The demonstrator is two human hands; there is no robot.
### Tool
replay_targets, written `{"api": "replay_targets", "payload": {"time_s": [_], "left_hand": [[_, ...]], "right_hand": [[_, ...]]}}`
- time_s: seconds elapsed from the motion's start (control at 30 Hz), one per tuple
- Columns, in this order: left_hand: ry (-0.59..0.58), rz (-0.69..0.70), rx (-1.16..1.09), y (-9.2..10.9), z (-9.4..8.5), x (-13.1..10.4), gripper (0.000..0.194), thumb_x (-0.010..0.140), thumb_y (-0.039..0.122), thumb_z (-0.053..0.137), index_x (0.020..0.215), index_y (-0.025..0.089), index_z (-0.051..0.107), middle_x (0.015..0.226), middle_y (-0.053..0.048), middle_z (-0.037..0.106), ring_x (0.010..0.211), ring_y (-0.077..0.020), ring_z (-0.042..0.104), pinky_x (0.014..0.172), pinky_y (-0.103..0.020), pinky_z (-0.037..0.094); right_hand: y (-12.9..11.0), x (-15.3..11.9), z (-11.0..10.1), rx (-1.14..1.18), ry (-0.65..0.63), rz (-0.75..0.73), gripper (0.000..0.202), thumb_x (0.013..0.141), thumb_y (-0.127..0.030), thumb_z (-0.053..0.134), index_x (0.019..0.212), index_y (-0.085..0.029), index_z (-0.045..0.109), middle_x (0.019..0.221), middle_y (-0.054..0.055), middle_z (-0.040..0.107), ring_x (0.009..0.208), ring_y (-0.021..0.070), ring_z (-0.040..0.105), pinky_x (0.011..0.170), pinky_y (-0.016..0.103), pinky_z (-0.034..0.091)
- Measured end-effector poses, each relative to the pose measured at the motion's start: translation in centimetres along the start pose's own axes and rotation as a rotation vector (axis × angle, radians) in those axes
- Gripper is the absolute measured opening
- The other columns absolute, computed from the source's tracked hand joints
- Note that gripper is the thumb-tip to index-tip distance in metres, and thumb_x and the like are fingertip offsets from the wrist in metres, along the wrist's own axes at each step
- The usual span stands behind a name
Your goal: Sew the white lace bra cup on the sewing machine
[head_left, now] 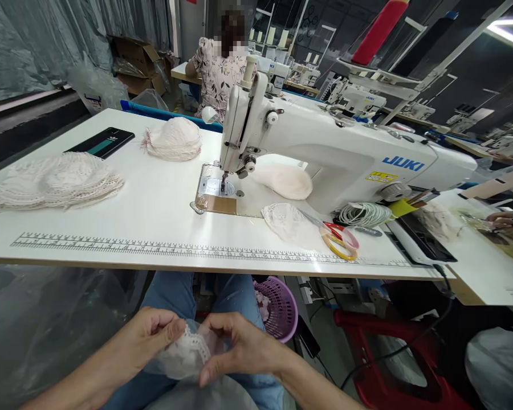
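Note:
Low over my lap, my left hand [156,337] pinches a white lace-edged fabric piece [188,348] between thumb and fingers. My right hand [238,348] grips its other side, the fingers curled and the thumb below. Thin see-through material surrounds the lace; whether it is sheer cloth or plastic I cannot tell. On the white sewing table [154,219] above my hands stands a JUKI sewing machine [299,128]. Another lace-edged piece [288,222] lies in front of it, partly under scissors [334,230]. A rounded cream fabric piece [286,181] rests beneath the machine arm.
Stacked lace pieces [53,181], a second stack [174,138] and a black phone-like object [105,142] lie on the left. Below the table edge stands a purple basket [284,310] holding pale scraps. A red stool [354,341] is at right; a person [222,68] sits beyond.

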State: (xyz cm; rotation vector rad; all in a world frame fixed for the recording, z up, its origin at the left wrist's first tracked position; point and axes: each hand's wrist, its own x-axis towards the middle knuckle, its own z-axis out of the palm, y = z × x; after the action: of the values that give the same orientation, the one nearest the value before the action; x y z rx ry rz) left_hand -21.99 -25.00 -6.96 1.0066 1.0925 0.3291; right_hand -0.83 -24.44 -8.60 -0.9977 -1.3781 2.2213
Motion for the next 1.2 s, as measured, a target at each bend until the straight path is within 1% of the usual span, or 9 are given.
{"api": "replay_targets", "payload": {"time_s": [0.13, 0.27, 0.43, 0.5, 0.6, 0.83, 1.0, 1.13, 1.2], "left_hand": [[0.049, 0.006, -0.005, -0.1, -0.2, 0.0, 0.052, 0.076, 0.066, 0.058, 0.062, 0.015, 0.058, 0.056, 0.005, 0.04, 0.055, -0.0118, 0.029, 0.051, -0.022, 0.023], [0.063, 0.028, -0.067, -0.4, -0.2, -0.3, 0.058, 0.076, 0.071, 0.054, 0.065, 0.014, 0.065, 0.057, 0.002, 0.052, 0.056, -0.0129, 0.039, 0.054, -0.022, 0.031], [-0.021, 0.041, -0.238, -2.2, -0.1, -0.2, 0.053, 0.058, 0.062, 0.078, 0.073, 0.013, 0.069, 0.065, -0.001, 0.063, 0.061, -0.014, 0.05, 0.057, -0.021, 0.035], [-0.025, 0.027, -0.268, -2.8, 0.0, -0.2, 0.05, 0.057, 0.057, 0.082, 0.072, 0.012, 0.069, 0.064, -0.002, 0.065, 0.06, -0.0145, 0.052, 0.057, -0.021, 0.036], [-0.008, 0.048, -0.255, -2.6, 0.2, -0.6, 0.046, 0.061, 0.056, 0.08, 0.068, 0.011, 0.069, 0.059, 0.0, 0.061, 0.057, -0.013, 0.049, 0.056, -0.021, 0.034], [-0.023, 0.059, -0.219, -0.8, 0.5, -1.3, 0.043, 0.065, 0.052, 0.077, 0.071, 0.01, 0.072, 0.064, -0.001, 0.061, 0.062, -0.0147, 0.047, 0.06, -0.023, 0.034], [-0.032, 0.058, -0.245, -1.4, 0.8, -1.3, 0.05, 0.058, 0.057, 0.08, 0.074, 0.01, 0.072, 0.059, 0.001, 0.055, 0.06, -0.0132, 0.042, 0.057, -0.022, 0.03], [0.076, 0.087, -0.157, -2.3, 1.1, -1.1, 0.049, 0.066, 0.06, 0.072, 0.066, 0.011, 0.069, 0.056, 0.003, 0.046, 0.056, -0.0115, 0.033, 0.052, -0.023, 0.024], [0.082, 0.099, -0.121, -2.5, 1.0, -1.1, 0.048, 0.07, 0.059, 0.069, 0.062, 0.012, 0.066, 0.055, 0.004, 0.041, 0.055, -0.0108, 0.029, 0.051, -0.023, 0.021]], "right_hand": [[-0.5, 0.4, 0.7, 0.044, 0.087, 0.001, 0.049, 0.051, -0.052, 0.084, 0.066, -0.011, 0.061, 0.059, -0.004, 0.052, 0.057, 0.0071, 0.043, 0.052, 0.019, 0.031], [-0.6, 0.4, 0.6, 0.094, 0.088, 0.027, 0.049, 0.05, -0.052, 0.085, 0.063, -0.01, 0.062, 0.058, -0.004, 0.053, 0.054, 0.006, 0.042, 0.051, 0.019, 0.03], [-0.2, 0.5, 0.5, 0.16, 0.064, 0.078, 0.048, 0.05, -0.05, 0.086, 0.062, -0.011, 0.06, 0.056, -0.004, 0.053, 0.051, 0.0053, 0.041, 0.049, 0.019, 0.03], [0.0, 0.6, 0.5, 0.164, 0.05, 0.09, 0.048, 0.05, -0.049, 0.086, 0.062, -0.011, 0.06, 0.056, -0.004, 0.052, 0.052, 0.0053, 0.041, 0.049, 0.019, 0.029], [0.2, 0.6, 0.4, 0.157, 0.036, 0.097, 0.047, 0.053, -0.049, 0.085, 0.063, -0.011, 0.06, 0.056, -0.003, 0.051, 0.052, 0.0056, 0.041, 0.05, 0.02, 0.029], [0.6, 0.4, 0.2, 0.093, 0.023, 0.06, 0.045, 0.063, -0.049, 0.081, 0.065, -0.01, 0.058, 0.058, -0.003, 0.048, 0.054, 0.0061, 0.039, 0.05, 0.02, 0.026], [0.6, 0.4, 0.4, 0.03, 0.025, 0.051, 0.045, 0.066, -0.051, 0.078, 0.065, -0.012, 0.056, 0.056, -0.003, 0.046, 0.054, 0.007, 0.038, 0.051, 0.021, 0.026], [-0.1, 0.4, 0.8, -0.037, 0.04, 0.033, 0.044, 0.067, -0.049, 0.078, 0.062, -0.012, 0.055, 0.057, -0.004, 0.046, 0.056, 0.0072, 0.038, 0.052, 0.021, 0.028], [-0.3, 0.4, 0.8, -0.066, 0.051, 0.033, 0.044, 0.067, -0.049, 0.078, 0.061, -0.012, 0.055, 0.056, -0.004, 0.046, 0.055, 0.0069, 0.039, 0.052, 0.02, 0.029]]}}
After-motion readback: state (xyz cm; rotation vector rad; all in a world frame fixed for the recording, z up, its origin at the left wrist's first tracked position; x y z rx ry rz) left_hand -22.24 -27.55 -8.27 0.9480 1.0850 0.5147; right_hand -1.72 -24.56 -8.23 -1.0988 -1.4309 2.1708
